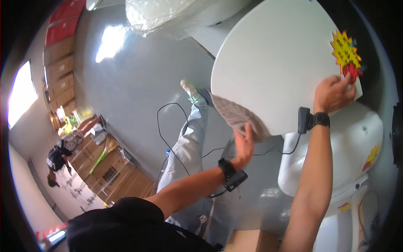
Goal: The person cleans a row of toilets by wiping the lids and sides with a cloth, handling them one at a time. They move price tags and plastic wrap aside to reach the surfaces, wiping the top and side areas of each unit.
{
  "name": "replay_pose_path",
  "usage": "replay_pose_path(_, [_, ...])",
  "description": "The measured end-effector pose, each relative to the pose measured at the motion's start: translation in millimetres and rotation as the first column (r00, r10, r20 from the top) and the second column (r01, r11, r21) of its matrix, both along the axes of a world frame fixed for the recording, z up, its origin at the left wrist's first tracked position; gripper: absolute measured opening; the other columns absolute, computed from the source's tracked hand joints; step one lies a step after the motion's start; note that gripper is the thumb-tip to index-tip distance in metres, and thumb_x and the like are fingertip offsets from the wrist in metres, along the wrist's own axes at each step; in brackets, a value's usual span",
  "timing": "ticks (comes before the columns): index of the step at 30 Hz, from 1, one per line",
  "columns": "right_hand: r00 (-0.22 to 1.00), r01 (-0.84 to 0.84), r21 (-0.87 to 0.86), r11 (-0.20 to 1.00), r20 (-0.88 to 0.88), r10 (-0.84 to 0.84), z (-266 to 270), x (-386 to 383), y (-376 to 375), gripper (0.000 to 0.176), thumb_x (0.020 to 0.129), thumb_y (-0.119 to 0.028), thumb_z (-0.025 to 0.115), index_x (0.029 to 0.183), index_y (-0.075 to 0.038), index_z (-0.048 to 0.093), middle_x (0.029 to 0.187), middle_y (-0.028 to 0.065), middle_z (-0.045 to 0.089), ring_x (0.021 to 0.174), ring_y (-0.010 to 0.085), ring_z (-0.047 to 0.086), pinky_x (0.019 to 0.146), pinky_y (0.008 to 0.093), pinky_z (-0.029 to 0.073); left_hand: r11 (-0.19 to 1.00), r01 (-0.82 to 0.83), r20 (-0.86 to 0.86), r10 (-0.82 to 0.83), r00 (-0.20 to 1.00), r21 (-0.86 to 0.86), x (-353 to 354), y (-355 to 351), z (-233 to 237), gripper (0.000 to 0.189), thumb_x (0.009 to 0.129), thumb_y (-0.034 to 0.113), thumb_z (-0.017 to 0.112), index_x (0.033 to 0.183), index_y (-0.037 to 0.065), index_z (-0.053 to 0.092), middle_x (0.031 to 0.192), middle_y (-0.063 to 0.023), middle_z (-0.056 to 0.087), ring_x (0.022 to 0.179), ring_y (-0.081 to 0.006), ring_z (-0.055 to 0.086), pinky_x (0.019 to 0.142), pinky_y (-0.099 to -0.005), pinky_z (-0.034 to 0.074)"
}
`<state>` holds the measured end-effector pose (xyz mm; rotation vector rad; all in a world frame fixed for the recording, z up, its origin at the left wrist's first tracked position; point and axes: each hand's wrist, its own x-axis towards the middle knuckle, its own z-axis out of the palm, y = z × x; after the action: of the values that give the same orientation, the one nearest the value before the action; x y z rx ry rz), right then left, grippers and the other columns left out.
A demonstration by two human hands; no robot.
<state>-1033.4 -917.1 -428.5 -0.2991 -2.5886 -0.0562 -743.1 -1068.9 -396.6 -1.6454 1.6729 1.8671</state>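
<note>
A broad white toilet lid (268,63) with a rounded edge fills the upper right. My left hand (244,147) is at its lower edge, gripping a grey-brown cloth (237,112) that lies along the lid's rim. Part of the cloth is hidden by the fingers. At the lid's right edge, my right hand (334,93) has its fingers closed on the red lower part of a yellow star-shaped tag (346,50). Dark straps with small black boxes are on both wrists.
Another white toilet (336,155) with a sticker stands below the lid. Plastic wrap (155,14) covers a white fixture at the top. A black cable (158,115) crosses the grey floor. Cardboard boxes (124,180) and another person (58,157) are at left; a carton (243,240) stands at the bottom.
</note>
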Motion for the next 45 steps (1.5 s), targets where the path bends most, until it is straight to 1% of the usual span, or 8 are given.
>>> replay_pose_path(5, [1.0, -0.007, -0.157, 0.988, -0.029, 0.002, 6, 2, -2, 0.026, 0.1, -0.014, 0.059, 0.122, 0.001, 0.059, 0.125, 0.0247, 0.059, 0.117, 0.0439, 0.061, 0.102, 0.0547, 0.052, 0.875, -0.071, 0.211, -0.036, 0.977, 0.479, -16, 47, -1, 0.076, 0.11, 0.056, 0.062, 0.136, -0.015, 0.057, 0.13, -0.0144, 0.068, 0.117, -0.0202, 0.062, 0.103, -0.0352, 0.052])
replay_pose_path(9, [1.0, -0.023, -0.241, 0.97, -0.022, 0.018, 5, 5, 3, 0.024, 0.102, -0.012, 0.055, 0.121, 0.002, 0.057, 0.123, 0.0254, 0.06, 0.117, 0.0438, 0.061, 0.101, 0.0556, 0.051, 0.634, -0.548, 0.16, 0.562, 0.811, 0.546, -35, 49, 17, 0.081, 0.107, 0.063, 0.063, 0.139, -0.011, 0.062, 0.133, -0.0136, 0.071, 0.121, -0.0197, 0.065, 0.104, -0.0353, 0.053])
replay_pose_path(21, [0.998, -0.064, -0.268, 0.961, -0.038, 0.056, 11, 12, 4, 0.017, 0.099, -0.002, 0.055, 0.113, 0.005, 0.06, 0.122, 0.0268, 0.059, 0.117, 0.0438, 0.058, 0.101, 0.0541, 0.05, 0.968, 0.223, -0.108, -0.21, 0.972, 0.119, -20, -209, -10, 0.035, 0.11, 0.024, 0.063, 0.135, 0.0, 0.068, 0.116, -0.009, 0.079, 0.102, -0.0194, 0.075, 0.09, -0.0362, 0.061])
replay_pose_path(31, [0.989, -0.057, -0.125, 0.99, 0.125, 0.073, 20, 77, -95, 0.031, 0.097, 0.0, 0.055, 0.125, -0.003, 0.068, 0.121, 0.0223, 0.063, 0.116, 0.0433, 0.061, 0.101, 0.0572, 0.051, 0.915, -0.164, -0.783, -0.21, 0.585, -0.368, -282, -481, 133, 0.044, 0.115, 0.038, 0.058, 0.131, -0.002, 0.066, 0.112, -0.0107, 0.074, 0.094, -0.0209, 0.069, 0.087, -0.0397, 0.059])
replay_pose_path(33, [0.992, -0.058, -0.216, 0.975, 0.095, 0.08, -3, 91, -124, 0.037, 0.098, 0.001, 0.054, 0.133, -0.004, 0.067, 0.119, 0.0222, 0.063, 0.116, 0.0437, 0.061, 0.102, 0.0568, 0.051, 0.947, 0.034, -0.702, -0.261, 0.662, -0.319, -340, -508, 148, 0.048, 0.116, 0.042, 0.049, 0.124, -0.001, 0.069, 0.112, -0.0158, 0.075, 0.1, -0.0289, 0.07, 0.09, -0.0414, 0.058])
replay_pose_path(37, [0.966, 0.206, -0.405, 0.891, 0.231, -0.118, 7, 102, -168, 0.039, 0.103, -0.002, 0.048, 0.138, -0.002, 0.064, 0.128, 0.0247, 0.062, 0.118, 0.0453, 0.06, 0.103, 0.0554, 0.051, -0.043, 0.466, 0.333, -0.758, 0.561, -0.884, -435, -525, 93, 0.052, 0.113, 0.042, 0.045, 0.124, -0.001, 0.073, 0.123, -0.0261, 0.072, 0.124, -0.0422, 0.061, 0.113, -0.0491, 0.043])
replay_pose_path(39, [0.965, 0.082, -0.291, 0.953, 0.262, -0.003, 12, 98, -164, 0.039, 0.104, -0.003, 0.047, 0.14, 0.001, 0.061, 0.133, 0.0255, 0.06, 0.12, 0.0451, 0.06, 0.102, 0.055, 0.052, -0.049, 0.376, 0.301, -0.7, 0.648, -0.925, -420, -505, 21, 0.066, 0.109, 0.048, 0.054, 0.157, 0.002, 0.053, 0.167, -0.0293, 0.04, 0.153, -0.0566, 0.031, 0.12, -0.0755, 0.024])
replay_pose_path(45, [0.953, 0.157, -0.29, 0.944, 0.297, -0.067, 18, 93, -172, 0.037, 0.105, -0.006, 0.045, 0.14, 0.002, 0.057, 0.133, 0.0257, 0.061, 0.121, 0.0458, 0.061, 0.104, 0.0549, 0.053, 0.014, 0.514, 0.355, -0.707, 0.612, -0.858, -425, -519, 26, 0.082, 0.109, 0.059, 0.053, 0.169, 0.006, 0.037, 0.174, -0.0294, 0.028, 0.161, -0.0546, 0.023, 0.122, -0.0809, 0.021])
